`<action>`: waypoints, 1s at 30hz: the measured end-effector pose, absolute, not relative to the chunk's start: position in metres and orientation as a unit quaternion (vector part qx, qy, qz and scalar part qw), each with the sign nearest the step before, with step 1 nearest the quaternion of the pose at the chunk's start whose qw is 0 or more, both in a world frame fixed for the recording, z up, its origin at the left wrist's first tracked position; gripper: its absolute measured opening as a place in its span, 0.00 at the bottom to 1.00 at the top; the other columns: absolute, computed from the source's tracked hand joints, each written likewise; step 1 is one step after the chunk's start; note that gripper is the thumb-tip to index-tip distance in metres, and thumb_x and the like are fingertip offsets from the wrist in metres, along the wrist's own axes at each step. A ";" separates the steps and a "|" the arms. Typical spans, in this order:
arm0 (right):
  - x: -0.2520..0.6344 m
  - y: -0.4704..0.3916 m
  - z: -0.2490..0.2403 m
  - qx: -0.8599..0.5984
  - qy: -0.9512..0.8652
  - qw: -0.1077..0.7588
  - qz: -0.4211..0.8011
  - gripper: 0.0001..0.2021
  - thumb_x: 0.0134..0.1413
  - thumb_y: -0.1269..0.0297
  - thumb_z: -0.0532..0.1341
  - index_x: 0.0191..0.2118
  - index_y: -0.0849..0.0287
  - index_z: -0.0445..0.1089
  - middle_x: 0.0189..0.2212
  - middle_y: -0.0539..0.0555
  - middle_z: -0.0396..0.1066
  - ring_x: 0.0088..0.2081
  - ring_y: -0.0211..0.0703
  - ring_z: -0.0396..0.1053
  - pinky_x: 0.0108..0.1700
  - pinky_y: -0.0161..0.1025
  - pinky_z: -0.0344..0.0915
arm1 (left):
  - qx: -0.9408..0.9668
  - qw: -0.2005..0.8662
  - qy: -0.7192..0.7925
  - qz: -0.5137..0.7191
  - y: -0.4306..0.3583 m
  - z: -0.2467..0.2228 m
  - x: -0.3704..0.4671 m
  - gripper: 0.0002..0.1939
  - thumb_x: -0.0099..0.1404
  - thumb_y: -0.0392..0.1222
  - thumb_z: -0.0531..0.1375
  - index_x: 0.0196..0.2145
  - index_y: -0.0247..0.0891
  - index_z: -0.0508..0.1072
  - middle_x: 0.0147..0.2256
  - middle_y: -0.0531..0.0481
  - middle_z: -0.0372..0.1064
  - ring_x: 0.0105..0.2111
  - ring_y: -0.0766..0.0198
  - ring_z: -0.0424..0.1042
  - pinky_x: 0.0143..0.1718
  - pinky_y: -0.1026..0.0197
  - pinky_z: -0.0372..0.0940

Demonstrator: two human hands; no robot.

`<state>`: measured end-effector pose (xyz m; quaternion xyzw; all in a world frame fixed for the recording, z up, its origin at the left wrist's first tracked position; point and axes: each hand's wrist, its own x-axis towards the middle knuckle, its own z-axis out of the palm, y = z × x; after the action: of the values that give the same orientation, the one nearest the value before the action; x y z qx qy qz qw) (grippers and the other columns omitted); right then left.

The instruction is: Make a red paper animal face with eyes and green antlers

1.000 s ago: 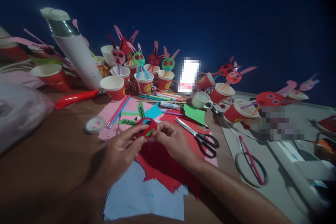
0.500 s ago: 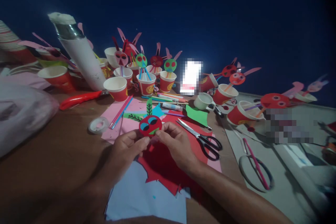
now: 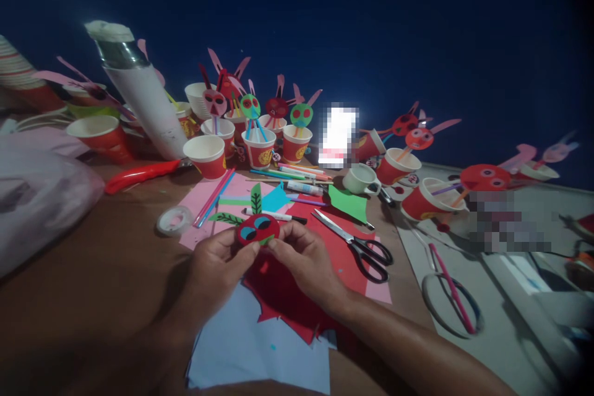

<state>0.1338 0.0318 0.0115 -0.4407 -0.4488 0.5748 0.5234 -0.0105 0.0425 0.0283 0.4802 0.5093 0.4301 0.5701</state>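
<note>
Translucent plastic bag (image 3: 44, 198) sits at the left edge of frame, mid-height. Right of it: red-handled tool (image 3: 142, 176) lying on the brown table (image 3: 111, 260), pale flask (image 3: 142, 102) tilted in the upper left, tape roll (image 3: 174, 221) just beside the pink paper (image 3: 197, 197). Pink and blue straws (image 3: 214, 199) lie across that paper.

Your left hand (image 3: 220, 269), lower left of centre: thumb and fingers clamped on the left side of the red paper face (image 3: 257, 229). Face is just left of centre frame, held above the papers, 2 blue-and-black eyes, green mouth, 2 green leaf-patterned ears (image 3: 256, 198). Pale blue sheets (image 3: 260, 346) at bottom centre.

Your right hand (image 3: 306, 260): thumb and fingers together, pinching the lower right edge of the face by the mouth. Marker (image 3: 281, 216) lies behind the face. Red sheet (image 3: 325, 260) spreads under and right of your hands; black-handled scissors (image 3: 355, 244) on it, blades slightly apart. Green paper (image 3: 348, 203) and mug (image 3: 359, 179) beyond. Right side of frame: pink stick (image 3: 452, 289) across a dark loop (image 3: 429, 303).
</note>
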 end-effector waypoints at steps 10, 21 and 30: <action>0.137 0.032 0.009 -0.412 -0.434 0.515 0.613 0.11 0.48 0.58 0.63 0.27 0.60 0.64 0.23 0.49 0.67 0.24 0.34 0.63 0.29 0.33 0.60 | 0.521 0.544 0.521 0.401 0.045 0.030 -0.014 0.09 0.49 0.38 0.62 0.30 0.35 0.75 0.18 0.57 0.66 0.18 0.71 0.63 0.19 0.70 0.58; 0.145 0.028 0.007 -0.432 -0.520 0.457 0.578 0.18 0.53 0.53 0.58 0.21 0.61 0.62 0.18 0.48 0.59 0.22 0.33 0.56 0.25 0.32 0.54 | 0.543 0.589 0.523 0.292 0.051 0.034 -0.020 0.08 0.48 0.42 0.59 0.23 0.34 0.69 0.14 0.58 0.60 0.15 0.72 0.57 0.15 0.70 0.52; 0.139 0.025 0.008 -0.408 -0.520 0.456 0.596 0.13 0.51 0.55 0.60 0.28 0.62 0.67 0.22 0.48 0.61 0.24 0.32 0.56 0.28 0.32 0.55 | 0.554 0.605 0.519 0.239 0.054 0.032 -0.026 0.08 0.49 0.42 0.58 0.25 0.34 0.71 0.14 0.56 0.61 0.15 0.72 0.56 0.16 0.69 0.49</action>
<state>0.1393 0.0253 0.0082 -0.4076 -0.5205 0.5961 0.4557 -0.0263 0.0540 0.0318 0.5544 0.5192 0.2392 0.6049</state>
